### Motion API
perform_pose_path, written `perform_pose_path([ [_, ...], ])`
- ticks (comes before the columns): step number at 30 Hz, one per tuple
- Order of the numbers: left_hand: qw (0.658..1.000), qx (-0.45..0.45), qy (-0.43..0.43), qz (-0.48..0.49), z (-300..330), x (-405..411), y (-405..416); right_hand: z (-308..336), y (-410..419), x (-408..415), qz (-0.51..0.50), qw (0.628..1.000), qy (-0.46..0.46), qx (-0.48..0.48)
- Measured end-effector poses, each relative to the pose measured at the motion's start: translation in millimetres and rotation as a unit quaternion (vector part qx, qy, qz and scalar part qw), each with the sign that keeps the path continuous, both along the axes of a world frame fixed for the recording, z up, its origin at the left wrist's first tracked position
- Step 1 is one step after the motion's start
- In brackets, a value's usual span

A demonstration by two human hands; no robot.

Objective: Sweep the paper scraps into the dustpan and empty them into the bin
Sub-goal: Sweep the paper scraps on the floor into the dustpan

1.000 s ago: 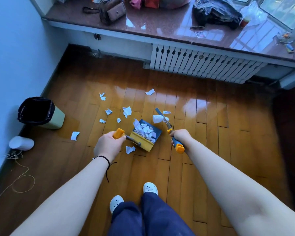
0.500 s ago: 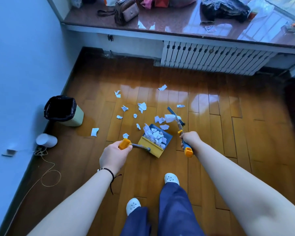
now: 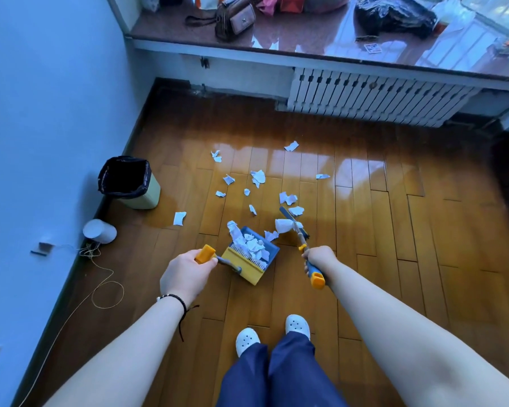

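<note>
Left hand point(image 3: 185, 274): clenched around the yellow grip of the dustpan's handle point(image 3: 205, 254), only the grip's end left showing past the fingers
Right hand point(image 3: 318, 257): closed on the broom handle point(image 3: 314, 274), whose yellow end cap sticks out below the fist; fingers are hidden on the far side
Dustpan point(image 3: 249, 259): blue tray with a yellow rear edge, set on the floor between the hands, heaped with white scraps so that its base is covered
Broom head point(image 3: 291, 220): a dark strip just right of the dustpan mouth, partly masked by a large paper piece point(image 3: 282, 226) lying against it
Paper scraps point(image 3: 258, 177): still scattered on the wooden floor point(image 3: 394, 245) beyond the dustpan, one point(image 3: 179, 218) lying apart toward the bin
Bin point(image 3: 130, 182): lined with a black bag, standing by the left wall, well apart from the dustpan; its inside cannot be made out
Shelf point(image 3: 321, 39): cut off at the top edge, a brown bag point(image 3: 235, 17) and a black bag point(image 3: 394, 14) only partly seen
Feet: white shoes point(image 3: 297, 327) below the hands, legs cut off by the lower edge
</note>
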State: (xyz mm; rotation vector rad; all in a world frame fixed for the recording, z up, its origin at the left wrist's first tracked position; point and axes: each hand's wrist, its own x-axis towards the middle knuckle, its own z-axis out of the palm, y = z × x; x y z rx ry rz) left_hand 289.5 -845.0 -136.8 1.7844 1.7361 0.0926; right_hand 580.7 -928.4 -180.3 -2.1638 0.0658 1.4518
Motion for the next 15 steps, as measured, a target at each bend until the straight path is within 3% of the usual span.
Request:
perform_pose_path([
  [15, 0.998, -0.021, 0.057, -0.030, -22, 5, 22, -39, 2, -47, 0.009, 0.999, 0.038, -0.021],
])
